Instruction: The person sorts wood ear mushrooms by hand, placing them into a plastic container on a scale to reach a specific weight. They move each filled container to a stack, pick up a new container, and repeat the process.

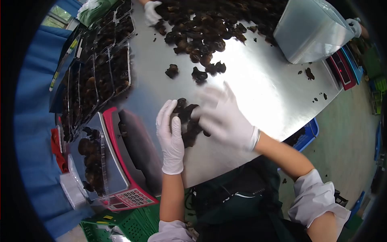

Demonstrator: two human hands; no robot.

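Observation:
My left hand (171, 139), in a white glove, stands on its edge at the left side of a small pile of dark wood ear mushrooms (189, 135). Its fingers are stretched out and lean against the pile. On the other side is my right hand (227, 119), gloved too and blurred by motion. Its fingers look spread, with the tips over the pile's right edge. A few loose wood ears (199, 74) lie just beyond my hands on the metal table (246, 97).
A big heap of wood ears (201, 28) covers the table's far side, with another person's gloved hand (152, 13) beside it. At left are a red scale (133, 197) bearing a filled clear tray (94, 161) and more filled trays (96, 76). Stacked clear plastic containers (312, 34) stand at right.

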